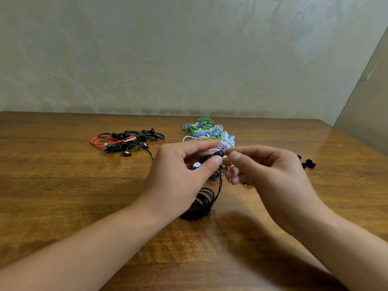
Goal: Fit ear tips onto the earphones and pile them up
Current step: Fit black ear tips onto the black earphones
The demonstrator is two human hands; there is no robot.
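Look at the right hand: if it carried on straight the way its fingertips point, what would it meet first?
Probably the small black earbud pinched by the left hand; the right hand points left at it, almost touching, though depth is unclear.

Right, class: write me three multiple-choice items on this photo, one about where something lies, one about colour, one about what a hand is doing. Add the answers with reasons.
1. Where do the loose black ear tips lie on the table?
A. beyond the right hand
B. under the red cable
C. at the near edge

2. What colours is the earphone pile beyond the left hand?
A. green and white
B. black and red
C. yellow only

3. What is the left hand doing?
A. lying flat on the table
B. pinching a black earbud
C. pointing at the wall

Answers: 1 A, they sit just past the right hand, toward the table's right side. 2 B, its cables are black and red; the colourful pile is separate. 3 B, thumb and forefinger close on the black earbud, its coiled cable hanging below.
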